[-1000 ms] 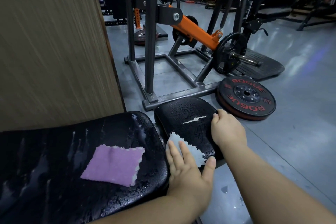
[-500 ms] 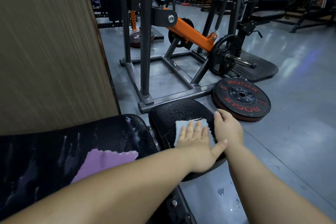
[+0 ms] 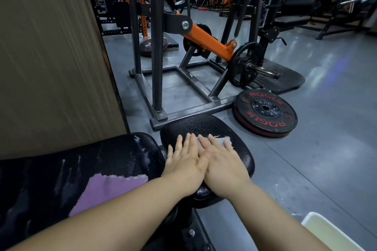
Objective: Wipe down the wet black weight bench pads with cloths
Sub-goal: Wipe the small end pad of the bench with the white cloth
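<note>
The small black seat pad (image 3: 204, 125) is beaded with water at its far end. A pale grey cloth (image 3: 223, 140) lies on it, mostly hidden under my hands. My left hand (image 3: 183, 162) and my right hand (image 3: 223, 166) lie flat side by side on that cloth, fingers stretched forward and thumbs touching. To the left is the long black bench pad (image 3: 51, 169), streaked with water. A purple cloth (image 3: 106, 190) lies loose on it, partly hidden by my left forearm.
A wooden panel (image 3: 51, 57) stands close on the left. Just beyond the seat pad is a dark steel machine frame (image 3: 195, 109). A black Rogue plate (image 3: 265, 113) lies on the grey floor. A pale tub's corner (image 3: 326, 228) shows at lower right, near water drops (image 3: 277, 195).
My right hand has left the seat pad's right edge and now lies on the grey cloth beside my left hand. The cloth has been pushed further forward along the pad.
</note>
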### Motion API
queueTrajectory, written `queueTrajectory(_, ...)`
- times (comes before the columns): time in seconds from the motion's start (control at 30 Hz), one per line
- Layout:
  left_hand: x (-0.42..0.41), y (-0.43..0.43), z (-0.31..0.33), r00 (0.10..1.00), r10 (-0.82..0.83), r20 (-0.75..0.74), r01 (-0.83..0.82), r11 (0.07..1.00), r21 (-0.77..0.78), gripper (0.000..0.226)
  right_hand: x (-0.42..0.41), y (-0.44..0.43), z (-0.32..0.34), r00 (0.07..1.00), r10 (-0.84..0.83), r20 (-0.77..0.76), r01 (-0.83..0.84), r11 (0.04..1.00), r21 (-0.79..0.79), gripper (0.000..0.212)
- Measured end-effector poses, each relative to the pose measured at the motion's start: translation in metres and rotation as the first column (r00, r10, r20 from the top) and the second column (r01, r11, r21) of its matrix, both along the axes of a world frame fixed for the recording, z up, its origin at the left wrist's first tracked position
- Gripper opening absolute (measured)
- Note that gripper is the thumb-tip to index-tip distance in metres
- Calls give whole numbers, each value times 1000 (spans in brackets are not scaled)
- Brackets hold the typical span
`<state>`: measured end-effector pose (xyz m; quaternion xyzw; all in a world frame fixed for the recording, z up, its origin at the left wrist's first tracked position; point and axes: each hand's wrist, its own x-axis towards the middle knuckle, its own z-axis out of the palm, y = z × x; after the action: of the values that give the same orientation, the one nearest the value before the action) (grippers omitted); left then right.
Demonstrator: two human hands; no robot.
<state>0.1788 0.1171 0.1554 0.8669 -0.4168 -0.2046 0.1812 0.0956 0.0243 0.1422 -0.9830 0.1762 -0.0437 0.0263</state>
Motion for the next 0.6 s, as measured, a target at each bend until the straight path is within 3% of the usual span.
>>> queueTrajectory(0.13, -4, 0, -5, 994, -26, 110, 20, 998, 60, 79, -3, -17, 0, 999, -31, -31, 32, 999, 33, 77)
queueTrajectory(0.23, -5, -1, -3, 980, -77, 186, 49, 987, 151, 82, -3, -42, 5, 978, -193, -80, 198, 979, 55, 62)
queueTrajectory(0.4, 7, 1, 1, 946, -241, 217, 181, 948, 263, 84, -2, -65, 5, 932, -352, -85, 360, 877, 320, 55)
queueTrajectory(0.5, 19, 7, 5, 905, -377, 198, 310, 901, 302, 90, -11, -44, 2, 947, -321, -13, 320, 936, 144, 55)
queueTrajectory(0.6, 31, 11, 10, 859, -473, 196, 397, 857, 329, 103, -30, 1, -3, 984, -164, 76, 166, 986, -20, 58)
